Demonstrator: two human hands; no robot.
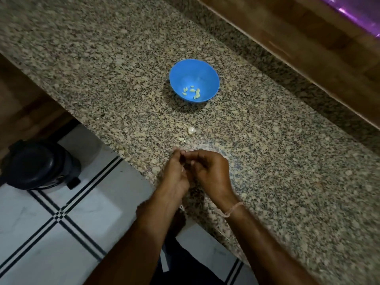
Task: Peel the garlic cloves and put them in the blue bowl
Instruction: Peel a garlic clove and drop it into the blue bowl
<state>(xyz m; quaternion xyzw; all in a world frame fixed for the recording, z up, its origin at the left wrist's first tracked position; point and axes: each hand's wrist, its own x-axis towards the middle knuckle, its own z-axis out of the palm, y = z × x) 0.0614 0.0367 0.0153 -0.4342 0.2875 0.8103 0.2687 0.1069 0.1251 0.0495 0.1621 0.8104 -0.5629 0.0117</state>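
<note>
A blue bowl (194, 67) stands on the granite counter, with several peeled garlic cloves (192, 91) lying in its bottom. Nearer to me, a piece of unpeeled garlic (190, 130) lies on the counter with a small scrap (181, 139) beside it. My left hand (176, 173) and my right hand (209, 171) meet over the counter's front edge, fingers curled together round something small. A pale bit shows between them at the left palm; the thing itself is mostly hidden.
The speckled granite counter (267, 161) runs diagonally, with a wooden ledge (308, 48) behind it. Below the counter's edge are white floor tiles (51, 233) with dark lines and a black bin (39, 165) at the left.
</note>
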